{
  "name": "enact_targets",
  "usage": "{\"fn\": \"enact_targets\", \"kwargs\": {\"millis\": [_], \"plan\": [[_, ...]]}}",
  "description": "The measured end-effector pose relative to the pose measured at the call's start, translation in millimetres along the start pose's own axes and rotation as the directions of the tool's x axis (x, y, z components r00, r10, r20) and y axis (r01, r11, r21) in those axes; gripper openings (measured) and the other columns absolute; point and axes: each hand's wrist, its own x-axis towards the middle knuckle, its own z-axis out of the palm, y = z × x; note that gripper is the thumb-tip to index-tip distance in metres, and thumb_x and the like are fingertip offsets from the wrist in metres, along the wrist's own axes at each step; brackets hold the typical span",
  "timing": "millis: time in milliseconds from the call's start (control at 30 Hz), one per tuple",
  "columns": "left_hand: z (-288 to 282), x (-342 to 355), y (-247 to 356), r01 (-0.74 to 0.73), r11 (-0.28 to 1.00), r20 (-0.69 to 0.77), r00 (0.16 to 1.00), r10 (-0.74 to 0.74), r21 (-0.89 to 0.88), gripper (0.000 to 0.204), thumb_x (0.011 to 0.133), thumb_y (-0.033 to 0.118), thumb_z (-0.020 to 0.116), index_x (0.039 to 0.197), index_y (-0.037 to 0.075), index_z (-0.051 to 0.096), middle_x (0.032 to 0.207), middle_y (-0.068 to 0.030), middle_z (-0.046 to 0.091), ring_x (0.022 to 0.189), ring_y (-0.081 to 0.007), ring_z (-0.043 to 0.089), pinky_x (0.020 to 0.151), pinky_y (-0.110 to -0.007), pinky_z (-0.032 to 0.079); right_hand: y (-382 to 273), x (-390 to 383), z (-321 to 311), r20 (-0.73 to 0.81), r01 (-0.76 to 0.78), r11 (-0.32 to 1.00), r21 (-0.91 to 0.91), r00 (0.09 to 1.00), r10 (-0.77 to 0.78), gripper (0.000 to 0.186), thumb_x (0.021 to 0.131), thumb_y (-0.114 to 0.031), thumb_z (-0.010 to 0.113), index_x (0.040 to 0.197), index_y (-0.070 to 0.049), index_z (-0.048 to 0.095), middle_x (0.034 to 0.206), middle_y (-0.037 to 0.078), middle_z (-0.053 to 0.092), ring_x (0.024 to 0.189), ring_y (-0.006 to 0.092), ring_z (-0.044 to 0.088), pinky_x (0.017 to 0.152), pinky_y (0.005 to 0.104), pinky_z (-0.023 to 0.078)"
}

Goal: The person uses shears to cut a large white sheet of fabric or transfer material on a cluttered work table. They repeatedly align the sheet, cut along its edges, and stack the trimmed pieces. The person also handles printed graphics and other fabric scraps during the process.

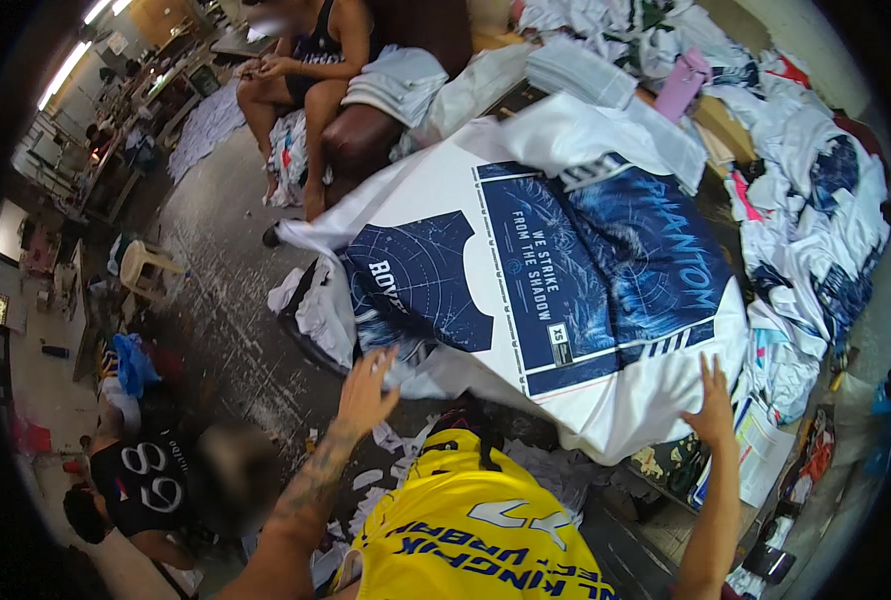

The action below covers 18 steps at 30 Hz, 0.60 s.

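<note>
A large white fabric sheet (491,262) printed with navy-blue jersey panels lies spread in front of me. One navy panel (427,280) has a scooped neckline, and wider panels (655,260) with pale lettering sit to its right. The far part of the sheet is lifted and blurred. My left hand (368,390), fingers apart, is at the sheet's near left edge beside a bunched fold. At the near right corner, my right hand (710,408) is spread with its fingers pointing away from me. Neither hand shows anything gripped; whether the fingertips touch the cloth I cannot tell.
Heaped white and navy cloth (815,240) lines the right side, with papers (757,462) nearer me. A seated person (320,60) is beyond the sheet, beside stacked white cloth (395,85). Another person in black (140,485) is at lower left. A plastic stool (148,268) stands left.
</note>
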Motion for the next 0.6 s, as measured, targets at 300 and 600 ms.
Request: {"fn": "enact_targets", "kwargs": {"millis": [300,600], "plan": [[-24.5,307.1,-16.5,0.302,0.873,-0.196,0.95,-0.243,0.383,0.062,0.103,0.05,0.067,0.153,0.014,0.058,0.163,-0.0233,0.046,0.154,-0.0447,0.039,0.127,-0.06,0.028,-127.1,-62.1,126.5,0.155,-0.124,0.976,0.179,0.983,0.097,0.098,0.092,-0.063,0.074,0.172,-0.019,0.036,0.182,0.019,0.015,0.166,0.0523,0.005,0.127,0.0739,0.007],[65.3,535.2,42.1,-0.244,0.798,0.002,0.957,0.291,0.551,0.109,0.091,0.082,0.061,0.173,0.017,0.031,0.18,-0.0175,0.023,0.165,-0.0404,0.022,0.132,-0.064,0.014,-138.2,59.9,156.8,-0.151,-0.423,0.906,-0.037,0.898,0.413,0.104,0.09,-0.085,0.056,0.167,-0.016,0.045,0.174,0.026,0.029,0.162,0.0574,0.01,0.128,0.0732,0.001]]}}
